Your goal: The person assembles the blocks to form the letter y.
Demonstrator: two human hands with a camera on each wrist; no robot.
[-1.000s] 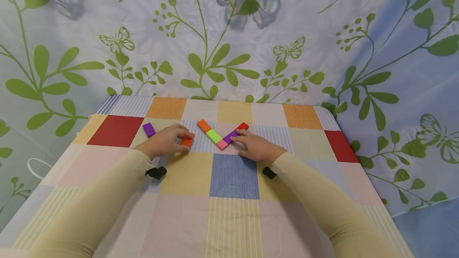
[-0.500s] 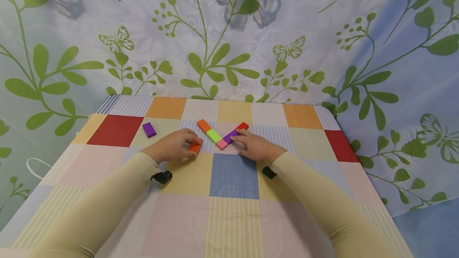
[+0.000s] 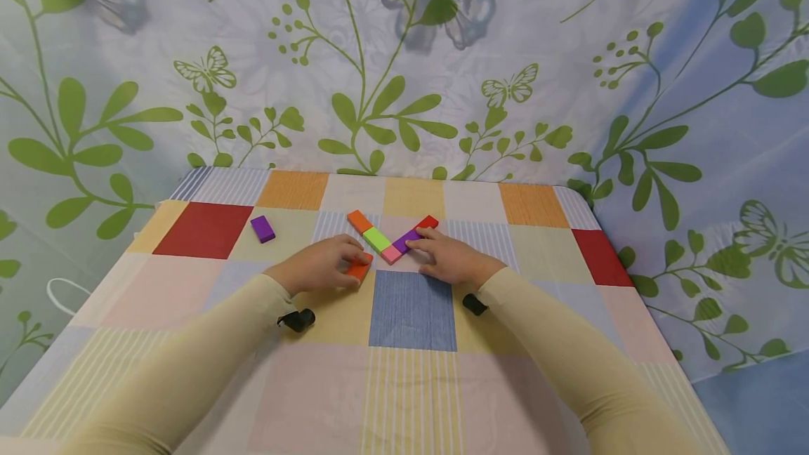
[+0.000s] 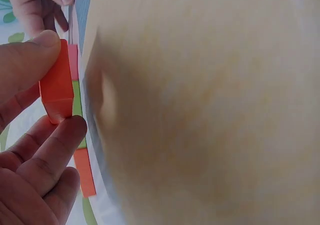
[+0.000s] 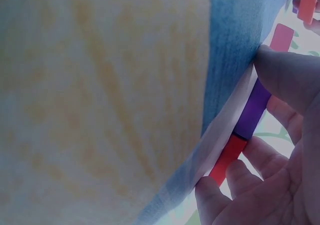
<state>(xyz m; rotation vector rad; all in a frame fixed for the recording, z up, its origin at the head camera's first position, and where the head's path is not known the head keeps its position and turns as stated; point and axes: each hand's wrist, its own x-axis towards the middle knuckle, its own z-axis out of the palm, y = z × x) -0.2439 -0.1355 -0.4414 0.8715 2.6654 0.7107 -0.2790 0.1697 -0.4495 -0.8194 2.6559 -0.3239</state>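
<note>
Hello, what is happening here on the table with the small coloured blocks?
A person sits at a table covered with a checked cloth. The left hand pinches an orange block beside a V of flat blocks: orange, green and pink on one arm, purple and red on the other. The right hand touches the purple one. A spare purple block lies apart, far left.

five flat blocks (image 3: 390,237) lie end to end in a v on the table (image 3: 411,385), point toward the person. the left hand (image 3: 322,265) sits left of the point, apparently pinching a sixth block (image 3: 359,269). the right hand (image 3: 445,258) rests against the v's right arm. a lone block (image 3: 262,228) lies far left.
</note>
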